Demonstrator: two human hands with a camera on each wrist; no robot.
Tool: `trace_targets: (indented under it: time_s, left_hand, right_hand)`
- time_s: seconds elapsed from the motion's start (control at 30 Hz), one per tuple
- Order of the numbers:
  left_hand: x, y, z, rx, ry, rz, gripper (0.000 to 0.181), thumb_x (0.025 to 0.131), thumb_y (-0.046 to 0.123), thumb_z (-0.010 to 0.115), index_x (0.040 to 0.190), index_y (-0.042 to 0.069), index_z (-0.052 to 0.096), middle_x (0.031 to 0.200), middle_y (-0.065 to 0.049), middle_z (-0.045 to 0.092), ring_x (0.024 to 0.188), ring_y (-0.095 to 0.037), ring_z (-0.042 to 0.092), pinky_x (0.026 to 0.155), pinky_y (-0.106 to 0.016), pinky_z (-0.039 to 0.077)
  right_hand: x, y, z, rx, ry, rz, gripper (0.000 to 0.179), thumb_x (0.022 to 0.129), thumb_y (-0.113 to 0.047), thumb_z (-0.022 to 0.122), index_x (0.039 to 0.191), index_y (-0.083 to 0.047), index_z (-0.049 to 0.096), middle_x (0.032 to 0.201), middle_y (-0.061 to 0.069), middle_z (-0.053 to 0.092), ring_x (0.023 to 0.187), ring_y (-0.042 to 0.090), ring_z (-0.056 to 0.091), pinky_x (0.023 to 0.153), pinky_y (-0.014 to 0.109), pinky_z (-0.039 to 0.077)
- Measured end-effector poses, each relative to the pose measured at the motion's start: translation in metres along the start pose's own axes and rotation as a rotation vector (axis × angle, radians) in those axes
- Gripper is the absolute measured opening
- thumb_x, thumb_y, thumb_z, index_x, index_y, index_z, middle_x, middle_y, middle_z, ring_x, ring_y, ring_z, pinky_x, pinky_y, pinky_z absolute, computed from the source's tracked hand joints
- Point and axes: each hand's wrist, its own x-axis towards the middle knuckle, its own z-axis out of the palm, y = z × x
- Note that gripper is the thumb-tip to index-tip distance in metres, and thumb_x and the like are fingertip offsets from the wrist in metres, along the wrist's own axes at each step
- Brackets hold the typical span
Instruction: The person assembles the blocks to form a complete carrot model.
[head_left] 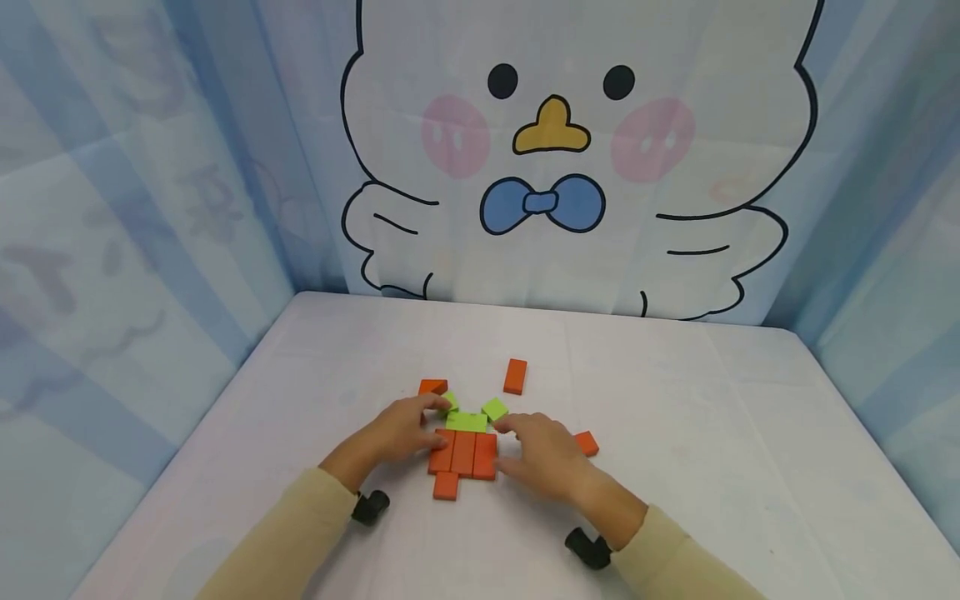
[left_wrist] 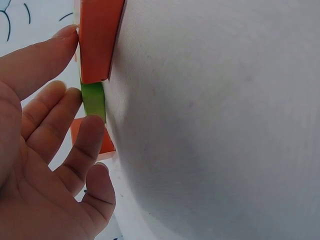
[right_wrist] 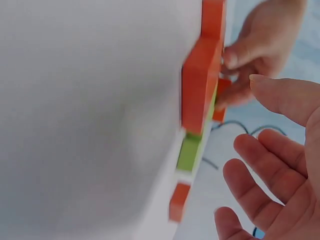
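Note:
Three orange blocks (head_left: 463, 457) lie side by side, with a smaller orange block (head_left: 446, 487) against their near edge. A green block (head_left: 467, 422) lies along their far edge. Beyond it are two small green blocks, one on the left (head_left: 452, 401) and a tilted one on the right (head_left: 495, 408). My left hand (head_left: 405, 427) has its thumb at the leftmost orange block and its fingertips by the left green one. Its fingers look loosely bent in the left wrist view. My right hand (head_left: 547, 454) hovers at the right side, fingers spread, gripping nothing in the right wrist view.
An orange block (head_left: 515, 377) lies farther back on the white tabletop (head_left: 675, 400). Another orange block (head_left: 432, 386) is behind my left hand, and one (head_left: 587, 443) is partly hidden by my right hand. A printed curtain (head_left: 555, 267) stands behind the table.

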Motion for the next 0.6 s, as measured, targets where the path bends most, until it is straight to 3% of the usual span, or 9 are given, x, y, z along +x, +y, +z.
trace_targets:
  time_s: [0.17,0.3,0.43,0.6]
  left_hand:
    - [0.000,-0.001,0.000,-0.005,-0.005,0.003,0.052,0.087,0.023,0.081,0.135,0.020,0.060,0.134,-0.004,0.058,0.104,-0.021,0.055,0.090,-0.040,0.051]
    - [0.000,-0.002,0.000,-0.006,-0.006,-0.004,0.052,0.086,0.023,0.081,0.134,0.020,0.061,0.132,-0.004,0.058,0.103,-0.021,0.055,0.089,-0.039,0.051]
    - [0.000,-0.002,0.000,-0.006,-0.008,-0.005,0.053,0.086,0.023,0.082,0.134,0.020,0.061,0.130,-0.003,0.059,0.102,-0.021,0.055,0.088,-0.039,0.051]
    - [0.001,-0.002,0.000,0.006,-0.001,-0.004,0.054,0.086,0.024,0.082,0.135,0.021,0.060,0.126,-0.001,0.060,0.102,-0.021,0.054,0.087,-0.038,0.051]
  right_hand:
    - [-0.011,0.029,-0.015,-0.004,0.069,0.119,0.044,0.089,-0.023,0.077,0.128,-0.008,0.064,0.120,0.004,0.066,0.103,0.023,0.063,0.090,0.044,0.052]
    - [-0.019,0.053,-0.023,-0.086,0.099,0.176,0.044,0.088,-0.022,0.077,0.127,-0.005,0.065,0.117,0.006,0.067,0.096,0.023,0.061,0.091,0.046,0.051]
    - [-0.026,0.072,-0.027,-0.165,0.132,0.200,0.046,0.087,-0.022,0.077,0.127,-0.002,0.064,0.117,0.010,0.067,0.092,0.024,0.059,0.086,0.048,0.051]
    - [-0.030,0.083,-0.030,-0.178,0.155,0.215,0.048,0.087,-0.021,0.078,0.126,0.001,0.063,0.117,0.013,0.068,0.092,0.027,0.062,0.085,0.050,0.051]
